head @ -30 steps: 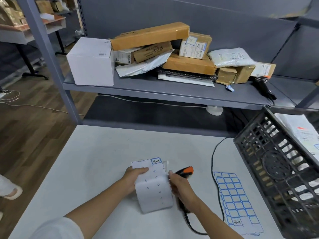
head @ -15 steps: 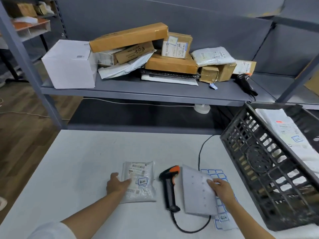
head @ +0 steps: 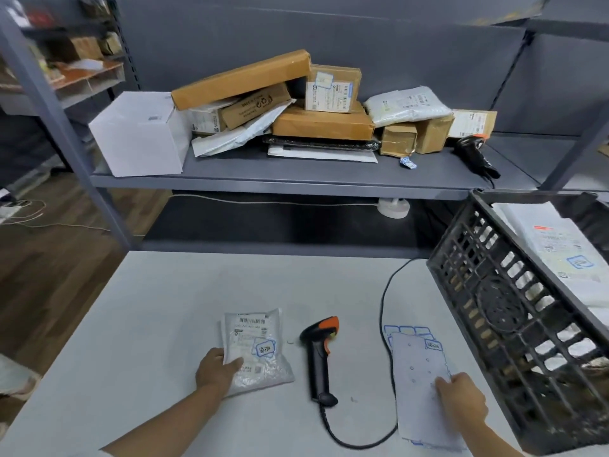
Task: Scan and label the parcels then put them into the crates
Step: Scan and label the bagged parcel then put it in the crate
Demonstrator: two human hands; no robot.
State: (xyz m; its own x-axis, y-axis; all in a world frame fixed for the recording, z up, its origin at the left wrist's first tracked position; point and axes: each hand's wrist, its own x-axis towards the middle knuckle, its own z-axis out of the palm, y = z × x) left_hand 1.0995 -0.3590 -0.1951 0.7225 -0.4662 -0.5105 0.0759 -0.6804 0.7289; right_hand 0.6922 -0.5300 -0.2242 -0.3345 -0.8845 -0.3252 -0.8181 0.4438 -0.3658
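A small clear bubble-wrap parcel (head: pixel 255 349) lies flat on the desk (head: pixel 158 318), near left, bearing a barcode label and a blue-edged sticker. Right of it lies the black-and-orange scanner (head: pixel 319 356), then a label sheet (head: pixel 420 384). A black crate (head: pixel 514 315), tilted, stands far right.

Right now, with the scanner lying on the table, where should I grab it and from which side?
Take the scanner by its black handle, from above. It lies flat with the handle pointing toward you and the orange head away; table is bare on both sides, and the cable leaves the near end.
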